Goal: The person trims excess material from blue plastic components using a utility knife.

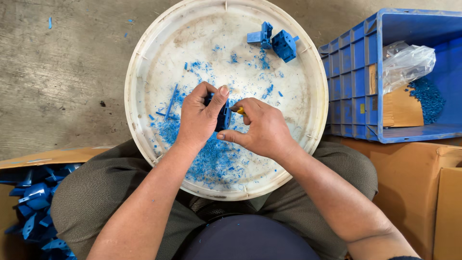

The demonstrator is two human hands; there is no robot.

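**Blue plastic part held over a round white tray**

A bare grey concrete floor (62, 72) lies at the far left, with a few blue flecks on it. At the near left an open brown cardboard box (29, 159) holds a heap of blue moulded plastic pieces (33, 202). In the middle, a large round white plastic tray (144, 62) rests on the person's lap, scattered with blue plastic shavings (216, 161). The left hand (197, 118) has its grip clamped on a small dark blue plastic part (224, 115), held just above the tray's centre. The right hand (262, 130), just beside it, has its fingers closed on a small yellow-handled tool (239, 110) whose tip touches the part. At the tray's far edge lie two more blue moulded parts (274, 41). To the right stands a blue plastic crate (353, 72) with a clear plastic bag (406, 62), blue granules and brown card inside it. More brown cardboard boxes (409, 183) sit near right.
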